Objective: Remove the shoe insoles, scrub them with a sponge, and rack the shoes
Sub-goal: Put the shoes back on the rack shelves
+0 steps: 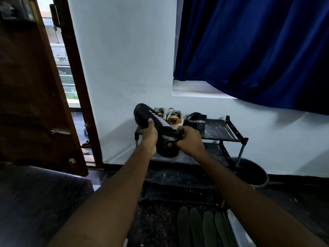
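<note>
Over the rack's [219,130] left front corner, I observe both hands gripping one black shoe [151,114]: the left hand [148,138] is curled round its midsection and the right hand [190,141] clutches its heel collar. At its 2 o'clock, a white pair [175,117] and a second black shoe [196,120] sit on the top shelf. Four insoles [196,227] lie at 6 o'clock, below the rack.

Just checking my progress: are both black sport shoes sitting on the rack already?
No, one black sport shoe sits on the rack's top shelf, but the left hand and right hand grip the second shoe.
</note>
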